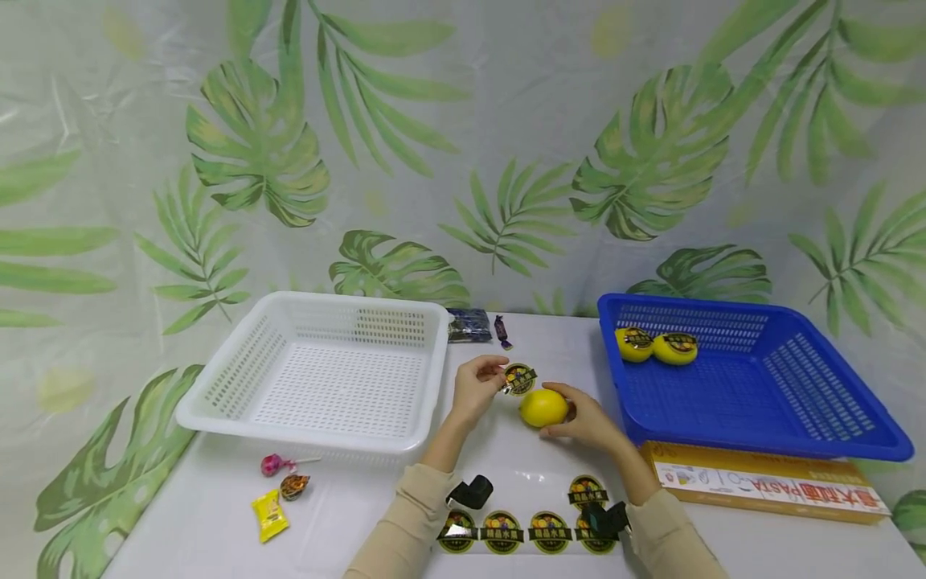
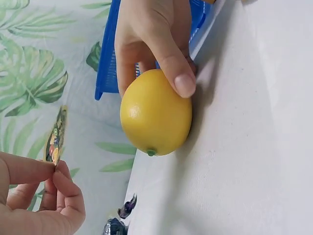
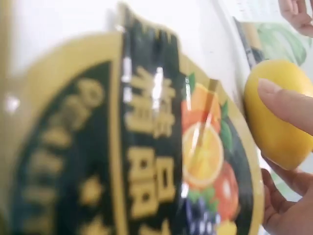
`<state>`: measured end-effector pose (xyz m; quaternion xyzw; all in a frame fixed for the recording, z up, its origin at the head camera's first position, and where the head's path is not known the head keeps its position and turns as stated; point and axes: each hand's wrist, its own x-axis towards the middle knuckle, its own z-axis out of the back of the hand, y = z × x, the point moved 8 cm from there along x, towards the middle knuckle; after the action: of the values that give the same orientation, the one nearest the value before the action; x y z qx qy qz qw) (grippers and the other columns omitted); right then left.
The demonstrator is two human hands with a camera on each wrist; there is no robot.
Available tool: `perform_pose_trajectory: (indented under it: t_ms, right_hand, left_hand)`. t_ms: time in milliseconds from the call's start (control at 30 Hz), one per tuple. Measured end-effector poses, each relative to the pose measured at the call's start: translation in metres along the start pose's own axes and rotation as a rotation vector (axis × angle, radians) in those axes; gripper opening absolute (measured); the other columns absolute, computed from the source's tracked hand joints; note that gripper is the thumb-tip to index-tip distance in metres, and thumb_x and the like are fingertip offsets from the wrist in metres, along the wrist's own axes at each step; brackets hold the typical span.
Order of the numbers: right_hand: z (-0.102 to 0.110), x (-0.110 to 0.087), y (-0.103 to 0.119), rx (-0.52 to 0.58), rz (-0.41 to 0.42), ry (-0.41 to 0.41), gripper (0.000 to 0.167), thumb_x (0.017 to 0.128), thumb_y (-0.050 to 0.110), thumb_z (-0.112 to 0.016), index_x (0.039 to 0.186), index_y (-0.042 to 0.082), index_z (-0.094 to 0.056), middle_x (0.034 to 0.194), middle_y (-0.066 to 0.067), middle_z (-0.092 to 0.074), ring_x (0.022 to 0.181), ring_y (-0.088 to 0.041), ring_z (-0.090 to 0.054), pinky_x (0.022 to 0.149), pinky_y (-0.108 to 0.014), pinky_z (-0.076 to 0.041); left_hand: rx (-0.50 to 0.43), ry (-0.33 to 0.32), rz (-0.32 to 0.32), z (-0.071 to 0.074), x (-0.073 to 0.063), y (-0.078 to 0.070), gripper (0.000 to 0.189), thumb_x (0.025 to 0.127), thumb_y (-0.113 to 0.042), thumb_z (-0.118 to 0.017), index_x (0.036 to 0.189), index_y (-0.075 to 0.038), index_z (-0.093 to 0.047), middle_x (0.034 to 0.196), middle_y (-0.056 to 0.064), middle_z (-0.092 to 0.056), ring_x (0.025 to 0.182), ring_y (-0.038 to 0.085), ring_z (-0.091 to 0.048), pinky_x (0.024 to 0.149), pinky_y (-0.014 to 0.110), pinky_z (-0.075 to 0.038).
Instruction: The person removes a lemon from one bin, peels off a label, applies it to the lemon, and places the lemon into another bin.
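Observation:
My left hand (image 1: 479, 388) pinches the edge of a round black-and-gold fruit sticker (image 1: 519, 379) between thumb and finger; in the left wrist view the sticker (image 2: 57, 134) is seen nearly edge-on. To its right, my right hand (image 1: 584, 416) grips a yellow lemon (image 1: 544, 408), thumb on one side and fingers on the other. The lemon (image 2: 156, 112) shows a green stem end, and no sticker appears on its visible side. The held sticker is above the lemon in the head view, apart from it. Another sticker (image 3: 156, 147) fills much of the right wrist view, close to the camera.
Two stickered lemons (image 1: 676, 348) lie in the blue basket (image 1: 752, 450) at right, beside a pasta box (image 1: 770, 487). A white basket (image 1: 311, 434) stands left. Several stickers (image 1: 502, 532) lie in front. Candies (image 1: 271, 515) and a lollipop (image 1: 272, 465) lie front left; a dark packet (image 1: 469, 326) lies behind.

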<state>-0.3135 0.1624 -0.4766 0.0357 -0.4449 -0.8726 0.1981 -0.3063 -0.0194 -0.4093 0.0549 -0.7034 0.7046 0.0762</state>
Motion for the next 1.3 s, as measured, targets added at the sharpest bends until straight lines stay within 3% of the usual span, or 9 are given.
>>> perform_pose_trajectory:
  t_ms: [133,267,467,600,733,900,1100,1167,1300]
  right_hand:
    - [-0.003,0.009,-0.002,-0.022,0.004,0.005,0.069,0.064,0.015,-0.087,0.122,-0.004,-0.053,0.114,-0.021,-0.059,0.097,-0.028,-0.057,0.085,-0.040,-0.044]
    - [-0.002,0.019,-0.005,0.009,0.004,-0.033,0.067,0.064,0.015,-0.086,0.119,-0.003,-0.052,0.113,-0.019,-0.059,0.099,-0.028,-0.056,0.088,-0.041,-0.044]
    - [0.003,0.036,0.005,0.131,0.032,-0.108,0.064,0.068,0.003,-0.082,0.123,-0.005,-0.050,0.117,-0.022,-0.057,0.099,-0.027,-0.055,0.077,-0.028,-0.048]
    - [0.007,0.040,0.032,0.166,0.088,-0.123,0.062,0.069,-0.006,-0.078,0.123,-0.009,-0.049,0.118,-0.027,-0.054,0.102,-0.035,-0.054,0.072,-0.023,-0.049]
    - [0.011,0.038,0.057,0.176,0.108,-0.144,0.060,0.068,-0.011,-0.076,0.121,-0.013,-0.048,0.116,-0.030,-0.054,0.103,-0.037,-0.053,0.072,-0.021,-0.049]
    - [0.012,0.037,0.063,0.202,0.100,-0.193,0.061,0.067,-0.012,-0.077,0.121,-0.012,-0.049,0.117,-0.029,-0.054,0.101,-0.032,-0.053,0.072,-0.018,-0.048]
    - [0.013,0.036,0.065,0.213,0.104,-0.250,0.062,0.066,-0.012,-0.078,0.121,-0.011,-0.049,0.117,-0.028,-0.053,0.099,-0.033,-0.054,0.069,-0.017,-0.048]
    - [0.013,0.035,0.066,0.211,0.109,-0.266,0.062,0.066,-0.012,-0.078,0.121,-0.011,-0.050,0.115,-0.028,-0.054,0.096,-0.030,-0.054,0.069,-0.019,-0.049]
    - [0.012,0.034,0.069,0.234,0.130,-0.274,0.061,0.066,-0.012,-0.077,0.121,-0.012,-0.050,0.115,-0.027,-0.053,0.092,-0.024,-0.055,0.069,-0.024,-0.051]
  left_hand:
    - [0.009,-0.013,-0.021,0.000,0.002,-0.001,0.025,0.077,0.019,-0.053,0.100,0.019,-0.061,0.094,0.036,-0.061,0.087,0.044,-0.060,0.073,0.029,-0.053]
    - [0.015,-0.015,-0.029,-0.001,0.005,-0.004,0.022,0.077,0.018,-0.056,0.099,0.019,-0.060,0.094,0.035,-0.062,0.090,0.045,-0.061,0.076,0.032,-0.054]
    - [0.006,-0.004,-0.054,-0.007,0.014,-0.011,0.021,0.077,0.017,-0.059,0.098,0.020,-0.060,0.093,0.035,-0.063,0.088,0.045,-0.062,0.074,0.026,-0.053]
    - [0.012,-0.008,-0.085,-0.011,0.016,-0.019,0.019,0.078,0.016,-0.060,0.096,0.020,-0.060,0.091,0.036,-0.063,0.087,0.046,-0.062,0.073,0.027,-0.053]
    - [0.054,-0.070,-0.140,-0.011,0.014,-0.029,0.016,0.077,0.016,-0.062,0.092,0.019,-0.060,0.088,0.034,-0.064,0.084,0.045,-0.064,0.073,0.031,-0.054]
    - [0.052,-0.169,-0.192,-0.010,0.007,-0.036,0.013,0.076,0.016,-0.065,0.088,0.018,-0.061,0.085,0.031,-0.065,0.080,0.043,-0.064,0.072,0.039,-0.055]
    - [0.003,-0.258,-0.242,-0.008,0.017,-0.007,0.013,0.074,0.012,-0.070,0.084,0.012,-0.062,0.081,0.025,-0.067,0.075,0.038,-0.065,0.067,0.035,-0.054]
    - [0.033,-0.289,-0.267,-0.008,0.019,0.002,0.013,0.074,0.008,-0.072,0.084,0.008,-0.064,0.080,0.021,-0.068,0.073,0.033,-0.065,0.066,0.032,-0.053]
    - [0.138,-0.343,-0.308,-0.007,0.014,0.000,0.013,0.073,0.001,-0.076,0.082,0.001,-0.066,0.079,0.012,-0.068,0.072,0.024,-0.062,0.065,0.030,-0.050]
